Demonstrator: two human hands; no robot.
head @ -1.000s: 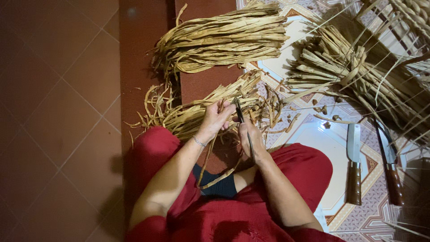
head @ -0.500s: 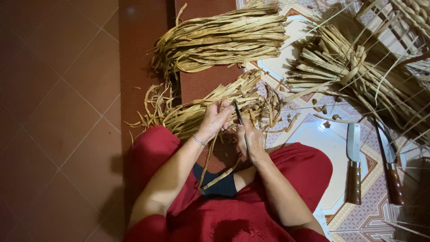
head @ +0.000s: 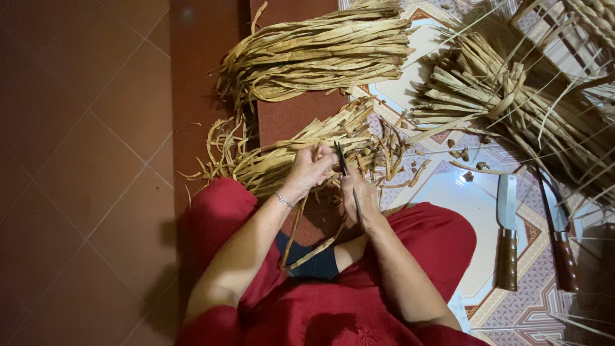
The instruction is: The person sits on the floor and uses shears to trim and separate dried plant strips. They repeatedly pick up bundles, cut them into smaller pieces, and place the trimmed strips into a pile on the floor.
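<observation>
My left hand (head: 311, 168) pinches the top of a dried plant strip (head: 293, 230) that hangs down between my knees. My right hand (head: 360, 195) grips a thin dark blade (head: 343, 161), its tip pointing up beside the left fingers and against the strip. Both hands meet above my lap, over red trousers (head: 218, 211). A loose pile of dried strips (head: 282, 160) lies just beyond the hands. A thin bracelet sits on my left wrist.
A tied bundle of dried strips (head: 320, 54) lies further out on a red step. Another bundle of stiffer stalks (head: 500, 102) lies at upper right. Two knives with wooden handles (head: 507, 237) (head: 558, 237) rest on the patterned tile floor to my right. Small cut scraps (head: 464, 157) dot the tiles.
The hands stayed in place over the lap. The blade in my right hand shifted slightly along the strip, and the hanging strip ends swung a little.
</observation>
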